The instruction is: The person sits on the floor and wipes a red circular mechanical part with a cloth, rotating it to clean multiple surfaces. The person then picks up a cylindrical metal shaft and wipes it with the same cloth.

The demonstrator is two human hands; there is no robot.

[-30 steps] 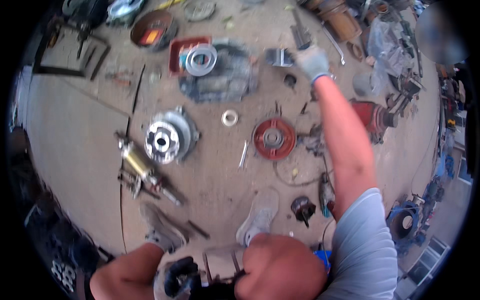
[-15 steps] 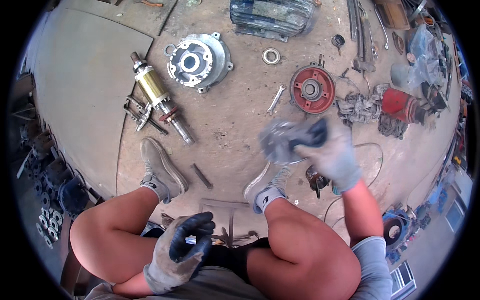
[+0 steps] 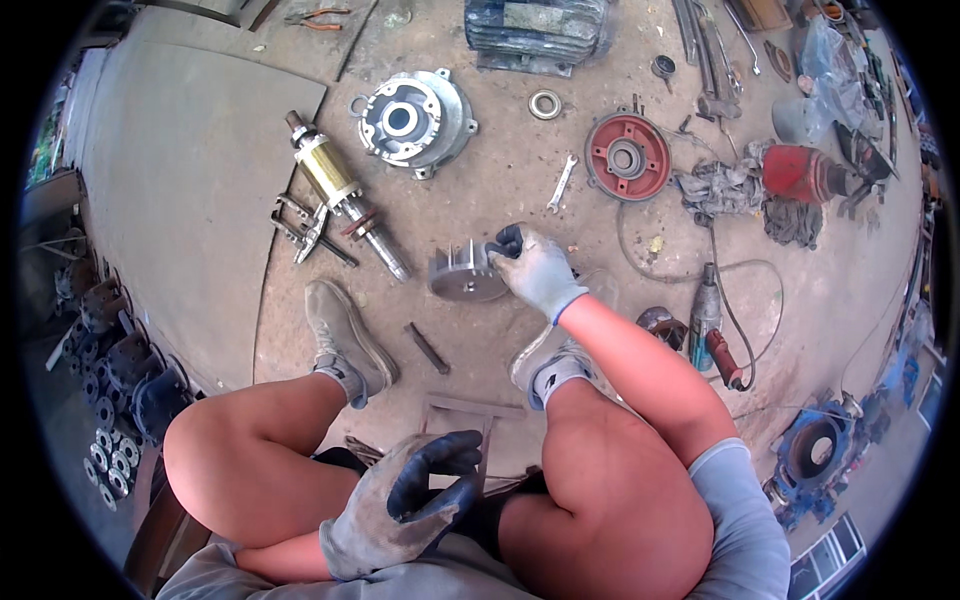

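A grey cooling fan [image 3: 470,284] with upright blades is in front of me, low over the floor between my shoes. My right hand [image 3: 537,270], in a grey glove with dark fingertips, pinches it at its right edge. Over my lap, my left hand [image 3: 408,500] is gloved too, its fingers curled but apart from the thumb, with nothing in it. Left of the fan lies a motor rotor [image 3: 345,195] with its shaft pointing toward me. Beyond it are a silver end cover [image 3: 455,125] and a two-arm puller [image 3: 308,228].
A red end cover [image 3: 656,178], a wrench [image 3: 562,184], a bearing [image 3: 545,104] and a finned motor housing [image 3: 540,35] lie farther off. At right are an angle grinder [image 3: 706,320] with a looping cord, rags [image 3: 722,190] and a red part [image 3: 795,172]. A metal bar [image 3: 427,348] lies between my shoes.
My right hand has carried the fan leftward, from over my right shoe to the middle. The grinder has come into sight. My left hand keeps its curled shape over my lap.
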